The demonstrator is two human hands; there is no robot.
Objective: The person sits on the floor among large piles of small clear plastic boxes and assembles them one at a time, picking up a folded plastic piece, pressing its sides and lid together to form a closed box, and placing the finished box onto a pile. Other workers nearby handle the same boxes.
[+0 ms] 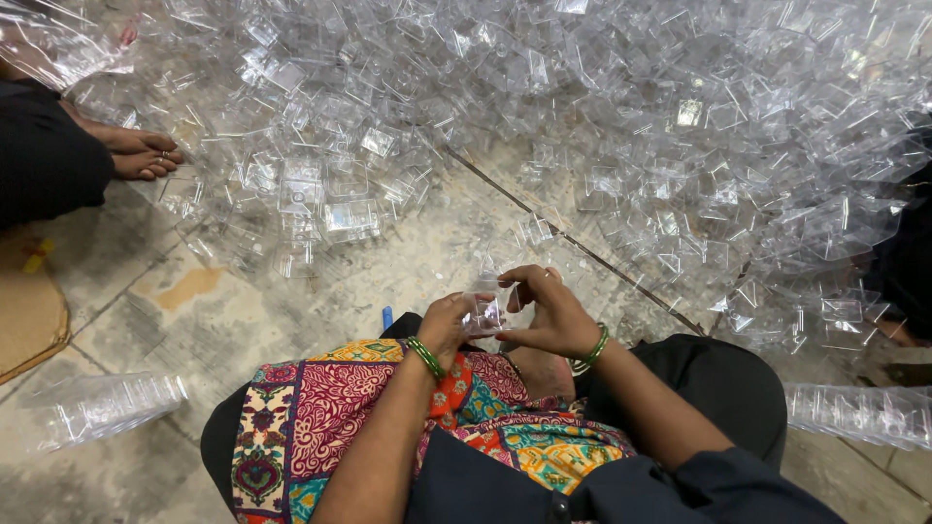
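Observation:
I sit on the floor with my knees up. My left hand (449, 324) and my right hand (549, 312) meet in front of me, and both grip one small clear plastic box piece (483, 312) between the fingers. Green bangles circle both wrists. A huge heap of the same clear plastic pieces (602, 107) covers the floor ahead, its near edge just beyond my hands. My patterned, multicoloured cloth (340, 408) lies over my lap.
Another person's bare feet (136, 151) rest at the left edge of the heap. Stacked rows of clear pieces lie at lower left (97, 406) and lower right (859, 412). A brown mat (27, 311) sits at far left. Stone floor tiles (194, 311) show between.

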